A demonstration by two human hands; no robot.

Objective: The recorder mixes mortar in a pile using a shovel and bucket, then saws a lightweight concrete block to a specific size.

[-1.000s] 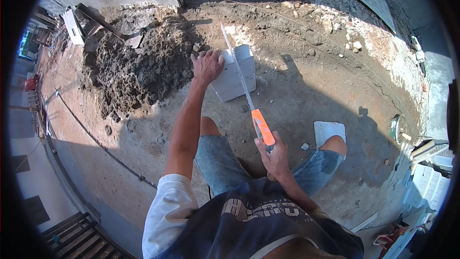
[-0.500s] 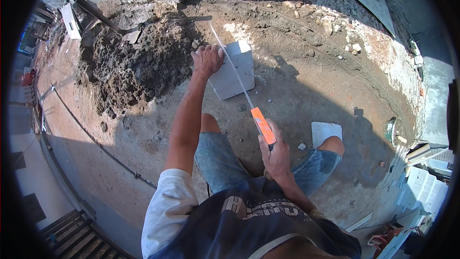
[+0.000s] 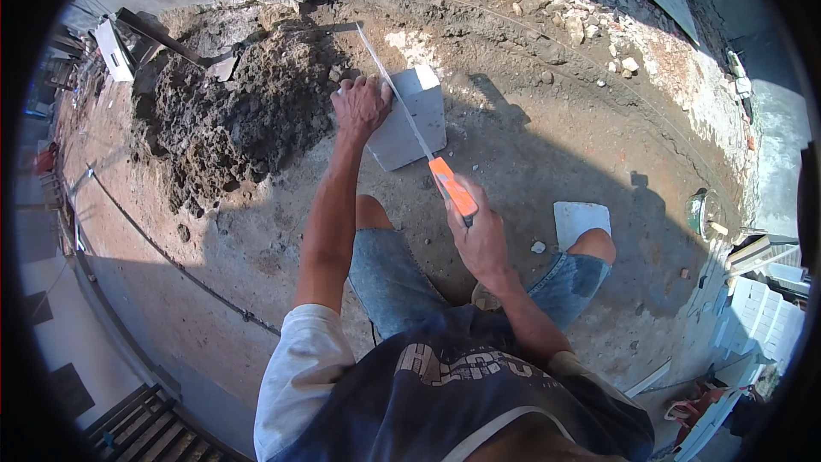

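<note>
A pale grey-white block [image 3: 420, 124] lies on the ground ahead of my knees. My left hand [image 3: 363, 104] bears down on the block's left side, its fingers bent over the far end. In my right hand [image 3: 479, 227] is a hand saw [image 3: 451, 186] with an orange handle, the fingers wrapped round the grip. The saw's long thin blade slants up and to the left across the block, close beside my left hand, and its tip reaches past the far edge. How deep the blade sits in the block I cannot tell.
A heap of dark, lumpy soil or mortar [image 3: 244, 103] rises at the left, with a flat-bladed tool [image 3: 224, 67] on it. Another white piece [image 3: 581, 221] lies by my right knee. A string [image 3: 479, 7] runs along the far side near rubble. White blocks [image 3: 761, 316] are stacked at right.
My right hand and the saw have moved forward and slightly left, the handle now closer to the block. My left hand stays on the block. The whole view has shifted a little.
</note>
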